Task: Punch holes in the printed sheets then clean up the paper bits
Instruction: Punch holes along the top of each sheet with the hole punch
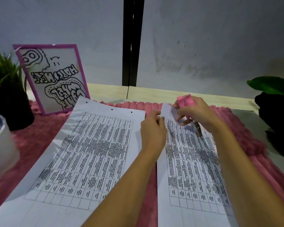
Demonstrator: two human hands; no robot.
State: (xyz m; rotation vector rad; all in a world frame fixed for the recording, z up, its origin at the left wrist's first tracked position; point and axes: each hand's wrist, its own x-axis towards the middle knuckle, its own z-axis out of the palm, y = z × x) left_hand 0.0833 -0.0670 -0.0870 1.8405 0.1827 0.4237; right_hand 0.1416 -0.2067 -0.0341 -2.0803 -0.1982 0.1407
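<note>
Two printed sheets with tables lie on a pink mat (39, 141). The left sheet (82, 154) has three punched holes along its far edge. My left hand (152, 128) pinches the far left corner of the right sheet (192, 169) and lifts it a little. My right hand (195, 112) grips a pink hole punch (185, 99) at that sheet's far edge, and the punch's metal part pokes out below my palm. I cannot tell if the paper edge sits inside the punch.
A pink-framed drawing (56, 79) leans at the back left beside a grassy plant in a black pot (8, 99). A white container (2, 145) stands at the left edge. A dark pot with green leaves (275, 112) is at the right.
</note>
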